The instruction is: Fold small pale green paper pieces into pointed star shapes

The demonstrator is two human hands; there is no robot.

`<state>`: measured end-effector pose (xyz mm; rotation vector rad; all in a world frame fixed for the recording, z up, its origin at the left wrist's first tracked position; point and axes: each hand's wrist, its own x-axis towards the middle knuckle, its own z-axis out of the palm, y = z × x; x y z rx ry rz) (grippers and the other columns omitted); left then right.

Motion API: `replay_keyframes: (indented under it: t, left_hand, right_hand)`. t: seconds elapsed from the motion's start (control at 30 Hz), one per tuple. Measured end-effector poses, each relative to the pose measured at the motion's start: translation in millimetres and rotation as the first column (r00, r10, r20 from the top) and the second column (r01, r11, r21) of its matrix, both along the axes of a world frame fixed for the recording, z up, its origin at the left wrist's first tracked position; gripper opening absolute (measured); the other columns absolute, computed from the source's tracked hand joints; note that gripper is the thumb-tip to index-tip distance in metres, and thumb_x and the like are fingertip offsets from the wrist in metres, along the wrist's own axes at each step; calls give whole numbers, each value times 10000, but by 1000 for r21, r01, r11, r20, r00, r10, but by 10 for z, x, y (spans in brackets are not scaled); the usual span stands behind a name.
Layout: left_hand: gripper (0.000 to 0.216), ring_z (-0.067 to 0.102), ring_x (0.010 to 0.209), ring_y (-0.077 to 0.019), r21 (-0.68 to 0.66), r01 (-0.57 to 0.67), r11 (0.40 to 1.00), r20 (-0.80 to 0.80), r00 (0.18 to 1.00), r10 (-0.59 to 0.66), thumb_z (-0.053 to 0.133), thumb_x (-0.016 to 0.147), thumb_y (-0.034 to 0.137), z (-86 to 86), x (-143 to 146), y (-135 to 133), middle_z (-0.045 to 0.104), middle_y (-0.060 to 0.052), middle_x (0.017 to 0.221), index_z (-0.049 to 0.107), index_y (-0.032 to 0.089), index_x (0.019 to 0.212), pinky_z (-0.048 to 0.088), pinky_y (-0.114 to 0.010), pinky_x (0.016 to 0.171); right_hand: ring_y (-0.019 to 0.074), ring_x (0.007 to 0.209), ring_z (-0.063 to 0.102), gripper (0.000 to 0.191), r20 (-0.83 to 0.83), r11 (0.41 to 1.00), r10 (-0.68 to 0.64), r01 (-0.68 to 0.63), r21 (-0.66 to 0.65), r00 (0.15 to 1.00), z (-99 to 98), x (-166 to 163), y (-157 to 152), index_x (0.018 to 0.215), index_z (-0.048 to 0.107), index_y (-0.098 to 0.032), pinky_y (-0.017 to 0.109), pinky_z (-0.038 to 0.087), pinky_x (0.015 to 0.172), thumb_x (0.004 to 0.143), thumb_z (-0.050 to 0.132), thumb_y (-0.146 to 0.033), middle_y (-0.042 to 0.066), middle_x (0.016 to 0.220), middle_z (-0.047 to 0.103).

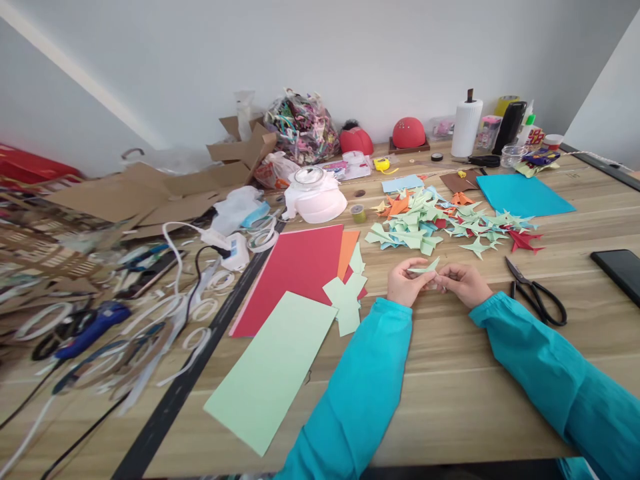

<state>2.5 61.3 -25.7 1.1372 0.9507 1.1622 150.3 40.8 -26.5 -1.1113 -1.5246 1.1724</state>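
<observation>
Both my hands meet over the wooden table, just in front of a heap of folded paper pieces (417, 213), mostly pale green with some orange, blue and red. My left hand (404, 283) is closed on a small folded green paper (425, 267), pinched between thumb and fingers. Close against it, my right hand (464, 283) has its fingertips pressed together at the paper's near end. Left of my hands lie cut green paper pieces (349, 300), a long green sheet (273, 370) and red sheets (305, 280). Black-handled scissors (537, 293) rest right of my right hand.
A phone (620, 273) lies at the right edge. Behind the heap are a blue sheet (525, 195) and a yellow tape measure (382, 165). Cables, a blue-handled tool (95, 330) and an open cardboard box (240, 150) crowd the left side.
</observation>
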Motion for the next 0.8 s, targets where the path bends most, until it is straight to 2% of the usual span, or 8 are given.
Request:
replay_keyframes:
  t: [0.13, 0.27, 0.4, 0.53, 0.8]
  left_hand:
    - [324, 595, 484, -130, -53, -31, 998, -14, 999, 30, 757, 475, 305, 6, -6, 10, 627, -12, 528, 599, 120, 689, 494, -237, 480]
    - [330, 604, 489, -146, -75, -30, 997, 11, 999, 31, 770, 440, 317, 2, 0, 8, 633, -23, 518, 588, 119, 632, 504, -261, 500]
    - [346, 618, 508, -164, -111, -31, 993, 31, 999, 34, 783, 409, 308, 2, 7, 7, 644, -36, 531, 590, 117, 622, 510, -277, 516]
    - [330, 596, 465, -142, -101, -41, 994, 17, 999, 43, 784, 413, 285, 19, 12, 2, 631, -29, 496, 604, 109, 628, 469, -228, 444]
    - [371, 607, 467, -158, -96, 0, 995, 62, 998, 6, 773, 427, 358, 44, 21, -23, 641, -46, 513, 583, 102, 617, 478, -241, 434]
  right_hand:
    - [110, 509, 517, 302, -11, 1000, 5, -5, -19, 1000, 20, 3, -8, 640, 550, -159, 252, 434, 519, 684, 621, -449, 7, 549, 580]
    - [114, 513, 523, 307, 22, 1000, -2, 3, -17, 1000, 33, -13, -26, 664, 561, -159, 253, 430, 515, 675, 625, -459, 7, 556, 586]
    - [124, 530, 541, 311, 46, 1000, -7, 7, -11, 999, 45, -21, -30, 682, 591, -154, 261, 439, 536, 665, 631, -462, 16, 569, 607]
    - [119, 527, 536, 303, 0, 1000, 19, -19, -11, 1000, 59, -6, -19, 664, 598, -154, 258, 432, 539, 672, 626, -455, 14, 562, 604]
    - [115, 517, 529, 323, -34, 997, 15, -18, -76, 999, 44, 10, -18, 677, 564, -155, 256, 437, 534, 662, 630, -472, 6, 551, 585]
